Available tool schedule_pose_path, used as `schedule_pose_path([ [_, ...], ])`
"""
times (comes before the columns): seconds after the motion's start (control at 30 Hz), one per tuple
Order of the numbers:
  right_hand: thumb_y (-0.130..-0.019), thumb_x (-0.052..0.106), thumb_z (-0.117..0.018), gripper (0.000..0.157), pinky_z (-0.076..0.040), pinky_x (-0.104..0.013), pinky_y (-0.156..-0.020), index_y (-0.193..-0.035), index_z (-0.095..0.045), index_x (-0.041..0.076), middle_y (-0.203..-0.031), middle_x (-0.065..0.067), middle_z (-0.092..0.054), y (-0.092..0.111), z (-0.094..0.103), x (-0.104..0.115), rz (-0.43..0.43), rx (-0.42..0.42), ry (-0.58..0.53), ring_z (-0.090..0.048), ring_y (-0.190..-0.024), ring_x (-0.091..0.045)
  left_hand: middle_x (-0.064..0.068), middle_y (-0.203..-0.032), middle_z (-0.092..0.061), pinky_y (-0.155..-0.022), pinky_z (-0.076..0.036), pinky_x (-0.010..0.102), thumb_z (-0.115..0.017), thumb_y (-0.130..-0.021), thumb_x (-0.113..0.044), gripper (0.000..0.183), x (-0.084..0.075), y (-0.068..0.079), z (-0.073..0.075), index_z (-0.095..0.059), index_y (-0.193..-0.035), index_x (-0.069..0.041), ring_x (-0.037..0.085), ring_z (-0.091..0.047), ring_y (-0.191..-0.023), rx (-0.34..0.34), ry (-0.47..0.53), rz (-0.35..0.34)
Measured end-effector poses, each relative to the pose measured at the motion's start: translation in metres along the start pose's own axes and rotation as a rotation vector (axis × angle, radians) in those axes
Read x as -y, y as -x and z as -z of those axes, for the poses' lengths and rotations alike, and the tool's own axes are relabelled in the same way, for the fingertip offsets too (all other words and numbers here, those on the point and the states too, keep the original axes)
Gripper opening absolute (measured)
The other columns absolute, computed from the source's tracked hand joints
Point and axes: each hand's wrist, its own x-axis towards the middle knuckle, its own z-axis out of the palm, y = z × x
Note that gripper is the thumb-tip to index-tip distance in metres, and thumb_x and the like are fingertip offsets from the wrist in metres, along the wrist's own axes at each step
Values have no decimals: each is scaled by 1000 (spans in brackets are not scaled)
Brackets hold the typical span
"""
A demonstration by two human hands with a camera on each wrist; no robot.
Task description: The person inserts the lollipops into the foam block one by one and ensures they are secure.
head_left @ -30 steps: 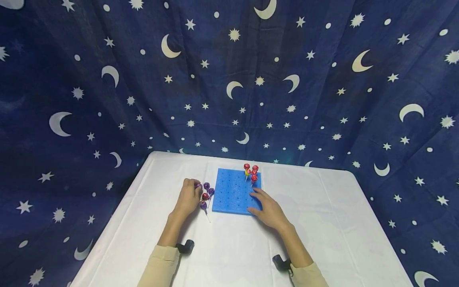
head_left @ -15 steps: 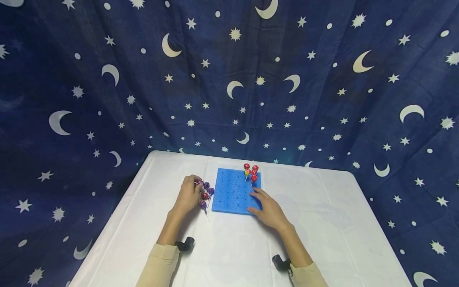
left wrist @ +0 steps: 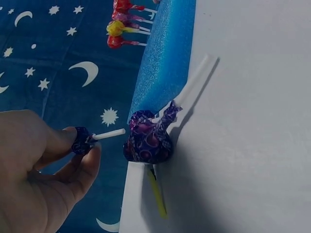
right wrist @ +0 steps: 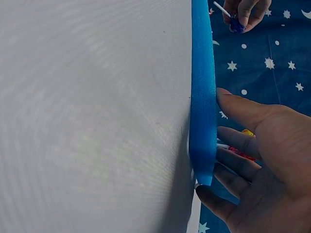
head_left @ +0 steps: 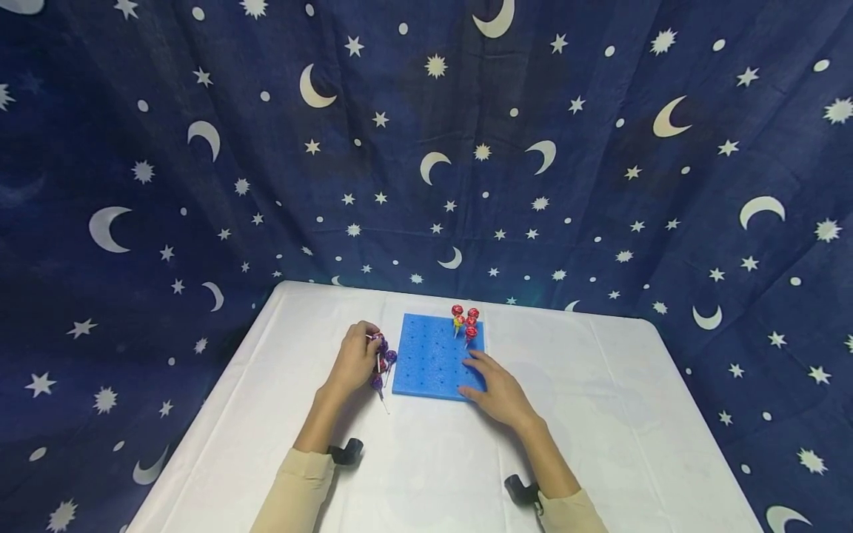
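Note:
My left hand (head_left: pixel 351 360) pinches a purple-wrapped lollipop (left wrist: pixel 83 141) by its head between thumb and fingers, its white stick pointing away from the palm. Beneath it, several more lollipops lie on the table left of a blue foam board (head_left: pixel 426 370); one purple lollipop (left wrist: pixel 150 141) shows large in the left wrist view. My right hand (head_left: pixel 500 389) rests at the board's right side with fingers spread, thumb and fingertips at the foam, holding nothing. At the board's far right corner several lollipops, red ones (head_left: pixel 471 332) and a yellow one (head_left: pixel 458 323), stand upright on their sticks.
The board has rows of small holes across its top. A white cloth (head_left: pixel 426 459) covers the table, and a dark blue curtain (head_left: pixel 373 170) with moons and stars hangs behind and at both sides.
My left hand has lifted a purple lollipop from the group and shifted slightly right, its stick now turned out. My right hand has stayed in place at the board.

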Motion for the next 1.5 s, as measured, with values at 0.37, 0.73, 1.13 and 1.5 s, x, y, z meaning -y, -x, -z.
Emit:
schedule_pose_path([
  [0.37,-95,40,-78,61,-38,-59,-119,-147,-60,16,-163,-6,-44,-1,-1,0,-3,0,14,-40,-150,-35,14,-111,-56,-85,-52,39,-59,-107,-10,19,-8,-6,-3,-57,-122,1,26,-57,-97,-18,-10,-23],
  [0.73,-93,41,-79,62,-37,-58,-119,-147,-61,17,-162,-6,-45,-3,0,-1,-11,3,11,-40,-150,-34,16,-115,-54,-86,-53,42,-60,-105,-6,20,-12,-14,-7,-56,-123,0,28,-58,-99,-81,6,-84],
  [1.13,-93,42,-79,62,-38,-58,-119,-146,-61,16,-162,-6,-46,-2,0,-2,-6,-2,1,-41,-150,-35,18,-116,-53,-88,-56,42,-61,-102,1,23,-16,-19,-12,-53,-123,4,30,-61,-100,-81,43,-125],
  [1.5,-93,41,-80,62,-38,-59,-118,-146,-61,15,-161,-6,-46,-1,-1,-3,0,-10,-4,-41,-149,-35,17,-114,-53,-85,-55,41,-61,-103,0,22,-19,-29,-16,-52,-122,4,29,-59,-99,-88,14,-147],
])
